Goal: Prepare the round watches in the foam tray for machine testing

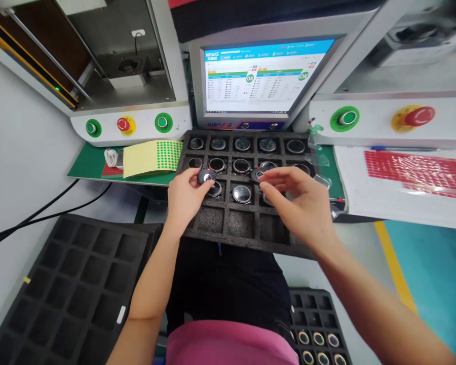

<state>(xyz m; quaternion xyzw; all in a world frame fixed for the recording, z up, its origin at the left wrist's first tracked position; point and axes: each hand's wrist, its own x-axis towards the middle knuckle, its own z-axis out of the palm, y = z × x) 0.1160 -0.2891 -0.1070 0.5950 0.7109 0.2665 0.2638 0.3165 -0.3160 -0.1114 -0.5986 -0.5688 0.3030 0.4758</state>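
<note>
Lap: pink garment [231, 347] nearest, below both forearms.
Left hand [184, 195]: fingers closed on a round black part [205, 176], held over the foam tray [228, 223].
Right hand [298, 200]: fingers curled, pinching a second round part [257, 175] just above the tray.
Surface: tray overhangs the green tabletop [91, 163]; monitor [258, 76] beyond the hands.
Unclear: screen text too small to read; the cell under the right palm is hidden.

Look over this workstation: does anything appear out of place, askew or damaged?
Nothing stands out. The round parts sit level in the foam tray, the left hand and right hand each hold one round part, and the monitor shows green OK marks.
</note>
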